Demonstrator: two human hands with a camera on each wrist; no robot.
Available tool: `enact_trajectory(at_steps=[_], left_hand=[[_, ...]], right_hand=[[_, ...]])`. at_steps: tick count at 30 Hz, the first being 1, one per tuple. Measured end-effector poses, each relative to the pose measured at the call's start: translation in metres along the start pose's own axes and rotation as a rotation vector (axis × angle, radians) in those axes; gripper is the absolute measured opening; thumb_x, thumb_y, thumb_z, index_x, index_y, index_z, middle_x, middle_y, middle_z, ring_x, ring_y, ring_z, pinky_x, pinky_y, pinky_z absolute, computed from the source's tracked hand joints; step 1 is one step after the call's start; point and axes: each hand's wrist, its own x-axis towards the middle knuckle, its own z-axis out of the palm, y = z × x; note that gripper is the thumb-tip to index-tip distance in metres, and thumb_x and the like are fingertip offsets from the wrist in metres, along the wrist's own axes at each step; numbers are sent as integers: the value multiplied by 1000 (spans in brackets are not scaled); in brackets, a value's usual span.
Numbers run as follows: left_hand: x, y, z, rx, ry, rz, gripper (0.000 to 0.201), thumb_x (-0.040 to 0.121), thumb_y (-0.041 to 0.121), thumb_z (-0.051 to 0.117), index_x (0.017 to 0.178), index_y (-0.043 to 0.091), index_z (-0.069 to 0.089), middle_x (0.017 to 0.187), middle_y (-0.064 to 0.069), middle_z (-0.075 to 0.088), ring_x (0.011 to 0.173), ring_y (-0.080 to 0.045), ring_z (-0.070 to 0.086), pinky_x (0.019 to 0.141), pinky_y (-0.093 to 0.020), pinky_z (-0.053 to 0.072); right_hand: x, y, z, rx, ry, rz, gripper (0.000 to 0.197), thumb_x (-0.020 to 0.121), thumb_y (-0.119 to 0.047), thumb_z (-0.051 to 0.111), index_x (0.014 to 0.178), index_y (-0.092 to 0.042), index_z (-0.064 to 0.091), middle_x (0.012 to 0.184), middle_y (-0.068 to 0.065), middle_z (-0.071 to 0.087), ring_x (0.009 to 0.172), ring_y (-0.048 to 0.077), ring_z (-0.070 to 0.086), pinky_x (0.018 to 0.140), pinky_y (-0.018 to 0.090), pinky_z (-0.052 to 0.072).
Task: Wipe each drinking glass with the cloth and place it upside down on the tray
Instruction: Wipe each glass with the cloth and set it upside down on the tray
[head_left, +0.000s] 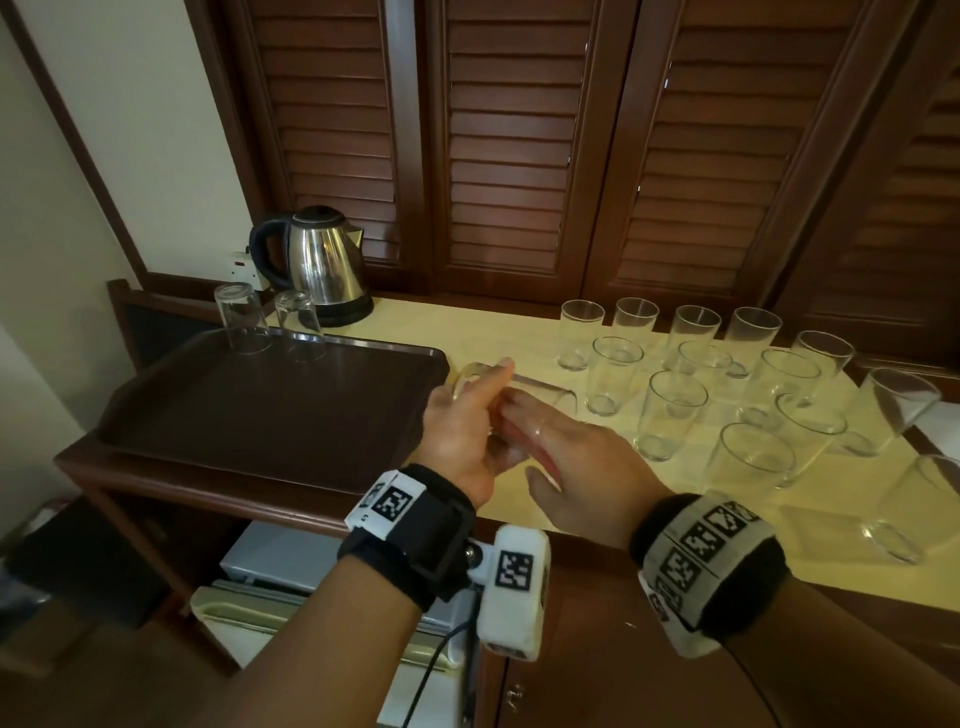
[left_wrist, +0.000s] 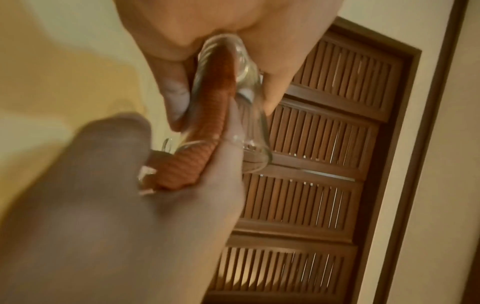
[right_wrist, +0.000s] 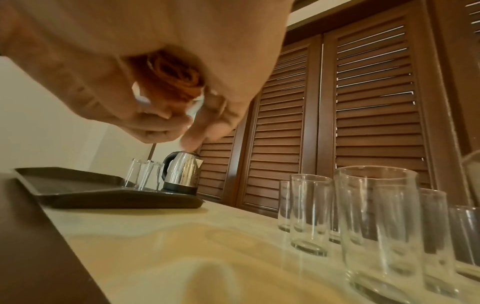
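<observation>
While the left hand (head_left: 462, 431) curls round the drinking glass (head_left: 519, 395) near its base, the right hand (head_left: 576, 457) pinches the orange cloth (left_wrist: 207, 123) and feeds it through the mouth — so the glass lies on its side, long axis running between the hands, above the counter just right of the tray (head_left: 260, 410). Two glasses (head_left: 270, 322) already stand inverted at the tray's far edge; the left hand is nearer the tray — it likely does the placing.

cloth (left_wrist: 207, 115): mostly hidden inside glass (left_wrist: 249, 107) | left wrist view blurred | far-right glasses (head_left: 914, 512) cropped
</observation>
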Motion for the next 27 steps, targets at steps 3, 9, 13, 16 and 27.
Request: enact_trajectory(at_steps=[3,9,13,16,27], left_hand=[[-6,-4,4,4,-19,33,48,91,28,81,127,18,50,105,-12,65,88,-26,71,55,-34,59],[-6,-5,6,250,-52,190,47,98,43,70,134,29,43,115,-6,64,100,-25,69,74,-43,61],[2,1,-2,363,-3,291,46,100,46,67,135,27,44,99,-1,59,71,-12,54,54,-26,46],[-5,-3,-2,293,-13,307,33,99,33,70,123,24,49,88,2,54,64,-8,50,52,-22,42],[-7,5,-15,280,-7,314,33,99,31,70,125,25,51,91,2,55,67,-9,50,58,-32,49]], right_hand=[[7,-5,-4,144,2,16,74,90,-7,53,154,-36,29,151,-12,47,105,19,66,84,37,56],[10,-9,-18,885,10,241,56,94,5,55,138,-29,57,85,5,65,52,11,56,49,25,48],[10,-15,-11,296,88,-16,72,92,6,52,150,-36,42,143,-18,53,110,-10,53,90,7,46],[12,-20,-8,753,12,111,78,92,7,56,152,-38,38,114,3,69,71,21,65,64,26,57],[19,-29,-4,638,-25,44,87,93,6,55,157,-43,23,142,-21,53,103,25,69,85,38,59]])
